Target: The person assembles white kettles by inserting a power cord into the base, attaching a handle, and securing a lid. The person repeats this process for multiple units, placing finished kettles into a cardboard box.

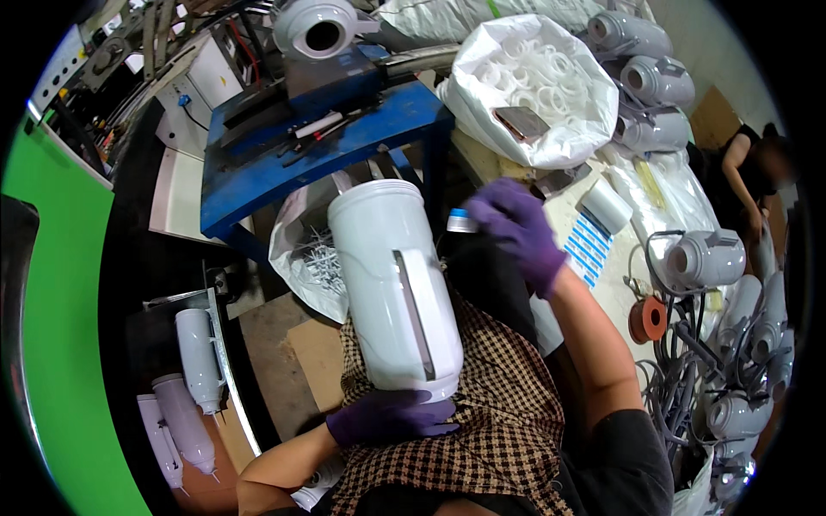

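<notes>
Over the lap, left hand [387, 417] cupped under the upright white canister [396, 288], fingers pressed together; right hand [516, 228] just beside its top, fingertips pinching a small blue-banded cap [462, 222]

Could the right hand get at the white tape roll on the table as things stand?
Probably yes: the right hand hovers left of the white tape roll, with nothing between them, though its fingers seem to pinch a small blue-capped piece.

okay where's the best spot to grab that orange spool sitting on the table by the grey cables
Probably the orange spool by its round outer rim, coming from above. It seems to lie flat on the white table, centre hole up, with cables crowding its right side, so the top is freest.
</notes>
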A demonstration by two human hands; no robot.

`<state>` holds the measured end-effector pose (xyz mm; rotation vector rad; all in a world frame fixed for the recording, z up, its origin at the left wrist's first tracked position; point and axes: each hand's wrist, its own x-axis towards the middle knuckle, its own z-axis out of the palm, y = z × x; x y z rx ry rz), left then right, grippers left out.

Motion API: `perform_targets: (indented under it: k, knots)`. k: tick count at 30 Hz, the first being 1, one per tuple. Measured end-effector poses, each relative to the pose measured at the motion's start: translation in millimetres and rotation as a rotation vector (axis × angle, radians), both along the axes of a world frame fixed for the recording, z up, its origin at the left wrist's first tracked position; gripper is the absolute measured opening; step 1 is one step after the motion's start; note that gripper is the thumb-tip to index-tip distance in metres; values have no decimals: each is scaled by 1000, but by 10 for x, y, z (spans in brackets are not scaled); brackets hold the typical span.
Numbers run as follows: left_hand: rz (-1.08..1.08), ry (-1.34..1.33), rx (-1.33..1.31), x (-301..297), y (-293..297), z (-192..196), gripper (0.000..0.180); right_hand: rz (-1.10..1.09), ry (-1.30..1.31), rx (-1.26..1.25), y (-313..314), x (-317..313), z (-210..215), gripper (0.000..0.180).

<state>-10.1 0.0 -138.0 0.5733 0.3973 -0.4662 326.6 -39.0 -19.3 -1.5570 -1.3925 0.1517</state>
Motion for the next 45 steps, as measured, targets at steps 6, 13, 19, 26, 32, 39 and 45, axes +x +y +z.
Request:
perform_targets:
  k: [6,13,19,26,32,39,45]
  knots:
    - [69,18,-51,-32,62,-53,57,-18,-32,-377,885,-262,-322,30]
    - [186,-620,1945,-730,229,250,67,30,392,-242,963,218,-983,74]
    - [1051,-182,1433,-964,54,-26,103,39,-22,-263,1241,-293,-158,80]
    - [1263,-153,1116,-663,498,358,58,-407,-622,-31,2775,965,511,56]
    - [1517,-251,1218,-753,1175,1163,76,-238,-680,707,433,-152,108,40]
    - [811,-166,2859,1406,2120,1854,96,-243,593,595,-1461,-245,-391,40]
    - [282,501,3230,3107,3035,2271,73,278,171,297,-1181,40,-147,35]
